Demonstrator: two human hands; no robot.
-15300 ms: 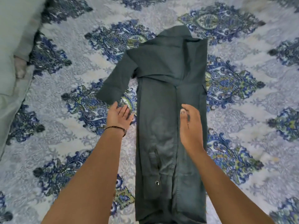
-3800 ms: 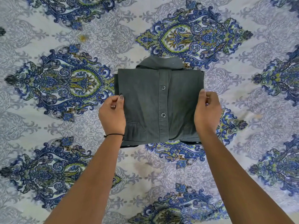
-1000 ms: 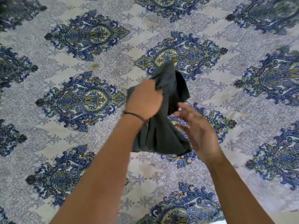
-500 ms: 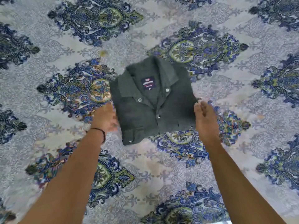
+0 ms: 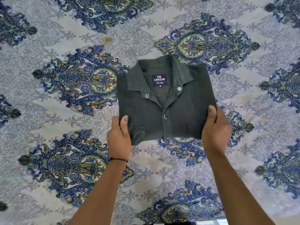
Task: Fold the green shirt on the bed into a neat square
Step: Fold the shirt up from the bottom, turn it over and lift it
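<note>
The dark green shirt point(image 5: 177, 109) lies folded into a compact square on the patterned bed sheet point(image 5: 65, 111), front side up, with the collar and a brand label showing at its far edge. My left hand point(image 5: 119, 137) pinches the shirt's near left corner, thumb on top. My right hand point(image 5: 214, 127) grips the near right corner the same way. The fingers of both hands are hidden under the cloth.
The bed sheet, pale with blue and green paisley medallions, fills the whole view around the shirt. A thin black band circles my left wrist point(image 5: 117, 159).
Half a second ago both hands were beside the flipped shirt; now each grips a near corner. Earlier the shirt was lifted and turned over, bringing the collar side up.
</note>
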